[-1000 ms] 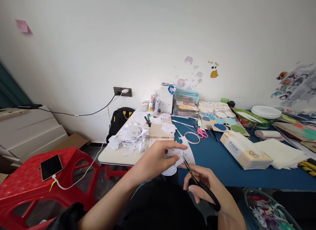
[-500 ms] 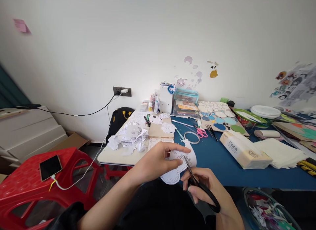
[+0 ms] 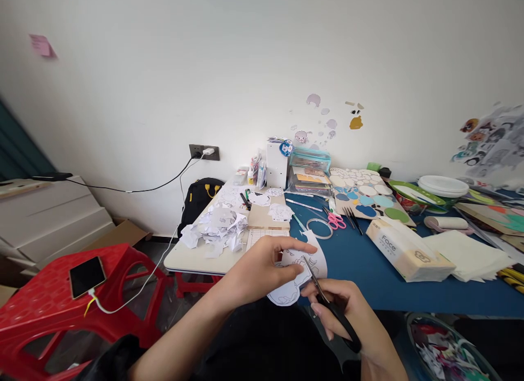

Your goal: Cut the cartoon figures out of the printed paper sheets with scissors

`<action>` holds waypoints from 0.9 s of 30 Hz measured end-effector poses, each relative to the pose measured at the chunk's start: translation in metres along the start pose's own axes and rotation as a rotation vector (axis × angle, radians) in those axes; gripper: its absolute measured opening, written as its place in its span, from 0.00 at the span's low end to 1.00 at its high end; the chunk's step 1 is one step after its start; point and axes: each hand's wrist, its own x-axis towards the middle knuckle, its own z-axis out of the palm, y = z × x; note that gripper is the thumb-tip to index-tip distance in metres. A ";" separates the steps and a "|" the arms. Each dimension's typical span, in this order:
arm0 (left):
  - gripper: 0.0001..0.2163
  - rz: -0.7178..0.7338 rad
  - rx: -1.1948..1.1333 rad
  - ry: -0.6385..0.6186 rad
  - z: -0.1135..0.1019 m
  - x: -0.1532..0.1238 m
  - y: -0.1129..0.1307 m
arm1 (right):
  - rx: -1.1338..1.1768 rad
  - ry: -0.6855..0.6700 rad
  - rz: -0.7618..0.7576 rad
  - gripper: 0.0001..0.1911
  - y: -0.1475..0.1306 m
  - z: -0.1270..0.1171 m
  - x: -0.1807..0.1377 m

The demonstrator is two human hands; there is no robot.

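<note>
Pinched between the thumb and fingers of my left hand is a sheet of white paper with line drawings. Its lower left edge is cut round and its right part curls up. My right hand grips a pair of black-handled scissors, fingers in the loops. The scissor blades point up and left and lie against the paper near my left thumb. Whether the blades are fully closed I cannot make out. Both hands are above my lap, at the front edge of the blue table.
White paper scraps are heaped on the white table. On the blue table lie pink scissors, a tape ring, tweezers and a tissue pack. A bin of scraps stands below right.
The scissors have shifted slightly, their handles swinging a little to the left with my right hand. My left hand keeps its hold on the paper. The whole view has shifted slightly.
</note>
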 end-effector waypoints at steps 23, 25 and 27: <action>0.14 0.027 0.125 0.033 -0.003 0.001 0.000 | -0.086 0.007 0.102 0.09 0.001 -0.011 -0.009; 0.15 0.036 0.163 0.026 -0.006 0.001 -0.001 | -0.070 0.000 0.071 0.09 0.000 -0.021 -0.017; 0.16 0.048 0.198 -0.011 -0.009 0.002 -0.001 | -0.023 0.072 -0.014 0.09 -0.005 -0.027 -0.023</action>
